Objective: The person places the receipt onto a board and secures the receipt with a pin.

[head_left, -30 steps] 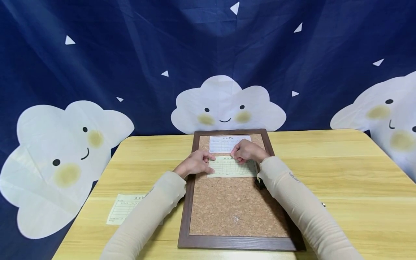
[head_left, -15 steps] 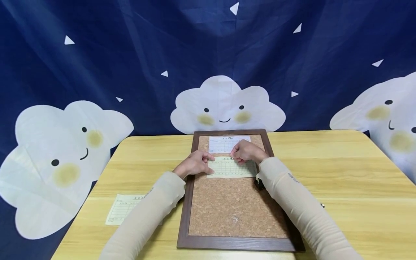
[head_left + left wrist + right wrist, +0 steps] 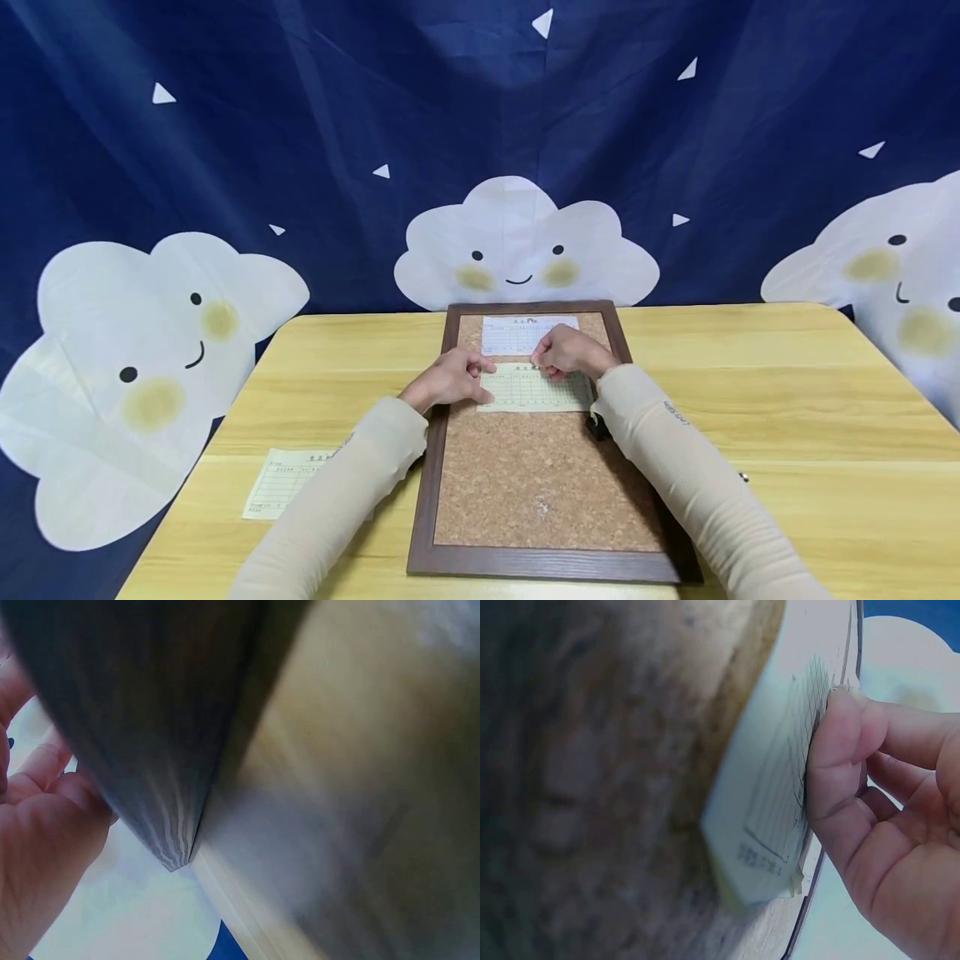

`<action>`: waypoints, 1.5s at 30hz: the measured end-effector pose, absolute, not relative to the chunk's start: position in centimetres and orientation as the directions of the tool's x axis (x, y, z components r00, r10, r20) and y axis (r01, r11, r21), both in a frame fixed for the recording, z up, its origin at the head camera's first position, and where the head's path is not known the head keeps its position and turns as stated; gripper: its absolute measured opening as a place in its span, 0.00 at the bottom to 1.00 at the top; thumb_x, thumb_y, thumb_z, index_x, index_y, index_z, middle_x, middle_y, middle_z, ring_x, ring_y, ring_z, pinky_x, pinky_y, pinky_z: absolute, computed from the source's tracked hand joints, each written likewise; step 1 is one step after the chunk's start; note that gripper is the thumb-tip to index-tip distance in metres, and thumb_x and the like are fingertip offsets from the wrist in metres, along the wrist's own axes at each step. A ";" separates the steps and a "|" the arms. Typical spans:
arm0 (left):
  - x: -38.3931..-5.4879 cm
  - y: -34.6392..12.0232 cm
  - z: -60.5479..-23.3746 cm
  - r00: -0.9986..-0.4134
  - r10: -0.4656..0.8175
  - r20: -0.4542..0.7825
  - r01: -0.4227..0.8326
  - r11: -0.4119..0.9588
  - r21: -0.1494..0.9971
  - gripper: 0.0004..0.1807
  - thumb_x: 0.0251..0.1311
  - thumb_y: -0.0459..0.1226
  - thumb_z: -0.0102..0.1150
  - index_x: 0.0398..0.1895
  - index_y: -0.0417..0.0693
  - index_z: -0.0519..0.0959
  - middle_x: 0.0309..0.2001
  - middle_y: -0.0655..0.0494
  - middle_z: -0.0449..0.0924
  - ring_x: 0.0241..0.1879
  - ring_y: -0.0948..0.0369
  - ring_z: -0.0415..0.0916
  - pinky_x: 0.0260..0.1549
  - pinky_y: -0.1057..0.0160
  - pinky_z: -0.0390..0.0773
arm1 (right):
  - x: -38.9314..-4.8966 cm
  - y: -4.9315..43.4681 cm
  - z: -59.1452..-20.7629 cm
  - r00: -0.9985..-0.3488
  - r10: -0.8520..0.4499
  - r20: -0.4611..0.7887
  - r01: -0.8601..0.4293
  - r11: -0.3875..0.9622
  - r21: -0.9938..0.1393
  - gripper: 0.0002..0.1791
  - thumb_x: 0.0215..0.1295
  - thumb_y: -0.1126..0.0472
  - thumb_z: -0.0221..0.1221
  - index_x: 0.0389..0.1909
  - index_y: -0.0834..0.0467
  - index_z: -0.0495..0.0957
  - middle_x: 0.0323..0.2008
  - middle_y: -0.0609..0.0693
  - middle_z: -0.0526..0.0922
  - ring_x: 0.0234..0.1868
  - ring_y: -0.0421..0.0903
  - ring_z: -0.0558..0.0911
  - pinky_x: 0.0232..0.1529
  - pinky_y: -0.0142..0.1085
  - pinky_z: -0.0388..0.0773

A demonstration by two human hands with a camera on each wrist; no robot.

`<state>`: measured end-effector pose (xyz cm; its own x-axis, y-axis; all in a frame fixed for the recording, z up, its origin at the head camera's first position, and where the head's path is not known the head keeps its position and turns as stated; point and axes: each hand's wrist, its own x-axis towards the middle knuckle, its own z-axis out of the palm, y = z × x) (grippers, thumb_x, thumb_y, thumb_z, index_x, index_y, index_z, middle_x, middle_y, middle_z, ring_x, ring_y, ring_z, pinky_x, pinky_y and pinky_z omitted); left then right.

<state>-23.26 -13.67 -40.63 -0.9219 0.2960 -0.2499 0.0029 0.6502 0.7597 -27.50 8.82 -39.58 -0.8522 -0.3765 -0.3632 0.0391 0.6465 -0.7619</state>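
Observation:
A framed cork board [image 3: 555, 483] lies on the table with a pale yellow printed form [image 3: 534, 393] on its upper part. My left hand [image 3: 448, 379] rests over the frame's left side, thumb and forefinger spread apart, their tips on the form's left edge. At the middle of its top edge, my right hand [image 3: 568, 350] pinches what looks like a pushpin between thumb and forefinger, mostly covered by the fingertips. In the right wrist view the form's [image 3: 769, 780] near corner lifts slightly off the cork. A white form [image 3: 510, 336] sits just above, with a small pin at its top.
Another yellow form [image 3: 281, 483] lies on the table left of the board, partly under my left sleeve [image 3: 337, 508]. A small shiny metal piece [image 3: 744, 477] lies right of my right forearm. A blue cloud-printed curtain [image 3: 337, 125] hangs behind the table.
Both hands and the yellow form keep nearly the same places. The head view shifts very slightly.

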 end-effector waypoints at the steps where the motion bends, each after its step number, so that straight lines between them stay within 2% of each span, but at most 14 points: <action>1: -23.2 -13.6 -40.6 -0.922 0.295 -0.251 0.000 0.649 0.761 0.22 0.46 0.28 0.77 0.48 0.43 0.84 0.30 0.55 0.67 0.32 0.60 0.64 0.34 0.64 0.65 | -27.5 8.8 -39.5 -0.852 -0.374 -0.367 0.045 0.645 -0.763 0.07 0.72 0.70 0.55 0.39 0.69 0.82 0.22 0.52 0.76 0.24 0.41 0.74 0.32 0.35 0.82; 8: -23.2 -13.5 -40.6 -0.921 0.296 -0.254 0.001 0.653 0.757 0.22 0.46 0.28 0.77 0.48 0.43 0.84 0.30 0.56 0.67 0.31 0.60 0.64 0.34 0.64 0.65 | -27.2 9.0 -39.1 -0.836 -0.402 -0.373 0.034 0.641 -0.767 0.08 0.72 0.70 0.55 0.35 0.67 0.82 0.22 0.53 0.76 0.24 0.43 0.74 0.32 0.37 0.82; 18: -23.2 -13.6 -40.6 -0.924 0.290 -0.248 0.006 0.659 0.752 0.22 0.46 0.28 0.77 0.48 0.43 0.84 0.30 0.56 0.67 0.32 0.60 0.64 0.35 0.64 0.65 | -27.4 8.8 -39.4 -0.857 -0.360 -0.369 0.051 0.652 -0.756 0.07 0.72 0.69 0.56 0.40 0.69 0.82 0.22 0.51 0.76 0.24 0.41 0.74 0.30 0.34 0.80; 28: -23.2 -13.7 -40.6 -0.923 0.290 -0.254 -0.003 0.653 0.757 0.22 0.47 0.28 0.77 0.48 0.43 0.84 0.31 0.56 0.67 0.32 0.60 0.64 0.36 0.64 0.65 | -27.3 8.7 -39.2 -0.856 -0.351 -0.381 0.077 0.641 -0.764 0.07 0.71 0.69 0.57 0.38 0.68 0.82 0.22 0.51 0.76 0.23 0.42 0.73 0.29 0.34 0.79; 45: -23.3 -13.7 -40.7 -0.920 0.301 -0.251 0.003 0.647 0.763 0.22 0.47 0.29 0.77 0.48 0.43 0.84 0.30 0.56 0.67 0.31 0.61 0.64 0.36 0.64 0.66 | -27.5 9.1 -39.4 -0.857 -0.362 -0.367 0.073 0.620 -0.781 0.07 0.70 0.70 0.59 0.40 0.70 0.84 0.20 0.51 0.77 0.21 0.41 0.74 0.28 0.35 0.80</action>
